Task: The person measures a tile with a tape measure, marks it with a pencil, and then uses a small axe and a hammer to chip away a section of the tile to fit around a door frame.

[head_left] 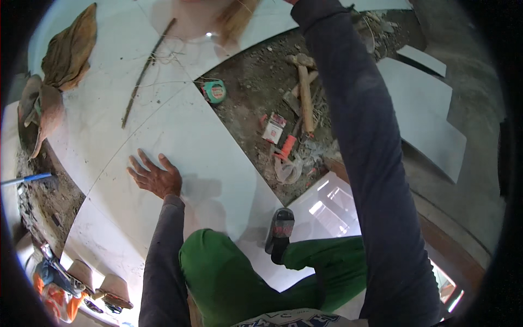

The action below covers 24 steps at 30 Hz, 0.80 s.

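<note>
My left hand (155, 177) rests flat on a large white tile (125, 207), fingers spread. My right arm stretches to the top of the view, where only a bit of my right hand (290, 2) shows; its fingers are hidden. A dark thin stick (147, 71) with pale string lies on the tiles. Beside the tile edge, on bare rubble, are a teal tape measure (214, 91), wooden-handled tools (305, 98), a small white packet (274, 127), an orange-red tool handle (286, 147) and clear plastic (289, 169). My sandalled foot (282, 223) is at the tile's corner.
Brown cloths (68, 49) lie on the left, near a blue-handled brush (32, 178). Buckets (111, 289) and clutter sit at the lower left. Cut white tile pieces (422, 120) lie on concrete at the right, beside a brown board (447, 229).
</note>
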Tool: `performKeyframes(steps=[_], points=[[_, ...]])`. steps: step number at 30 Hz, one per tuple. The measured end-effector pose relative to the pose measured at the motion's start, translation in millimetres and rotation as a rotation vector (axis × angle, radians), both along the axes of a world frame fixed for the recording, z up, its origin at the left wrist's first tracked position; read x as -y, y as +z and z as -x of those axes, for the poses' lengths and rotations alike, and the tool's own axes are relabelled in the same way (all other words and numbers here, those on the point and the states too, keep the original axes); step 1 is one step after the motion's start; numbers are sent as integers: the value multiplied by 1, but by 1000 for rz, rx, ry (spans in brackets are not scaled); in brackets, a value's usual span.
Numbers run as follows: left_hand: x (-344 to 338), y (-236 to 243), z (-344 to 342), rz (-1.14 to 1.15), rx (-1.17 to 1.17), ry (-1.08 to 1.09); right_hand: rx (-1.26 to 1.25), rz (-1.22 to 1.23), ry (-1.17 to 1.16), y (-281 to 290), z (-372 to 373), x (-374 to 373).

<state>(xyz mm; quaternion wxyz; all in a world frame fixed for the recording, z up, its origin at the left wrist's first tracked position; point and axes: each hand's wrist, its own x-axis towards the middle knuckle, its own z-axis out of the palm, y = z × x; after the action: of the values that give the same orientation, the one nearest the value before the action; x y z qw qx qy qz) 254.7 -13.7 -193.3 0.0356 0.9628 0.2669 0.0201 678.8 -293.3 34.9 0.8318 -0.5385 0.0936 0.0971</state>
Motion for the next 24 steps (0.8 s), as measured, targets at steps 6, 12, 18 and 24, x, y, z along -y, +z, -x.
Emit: performKeyframes(steps=[6,12,18,24], points=[[1,-3,6,-25,-18,18,1011,1809,418,-139,180,82],[-1,-6,9,-62,-22,37,-389,1685,213,-183,418,77],[26,-4,-1,-21,-6,21,-632,1636,-121,-224,430,140],[-12,8,9,-32,43,38,-646,-6,-77,-120,402,85]])
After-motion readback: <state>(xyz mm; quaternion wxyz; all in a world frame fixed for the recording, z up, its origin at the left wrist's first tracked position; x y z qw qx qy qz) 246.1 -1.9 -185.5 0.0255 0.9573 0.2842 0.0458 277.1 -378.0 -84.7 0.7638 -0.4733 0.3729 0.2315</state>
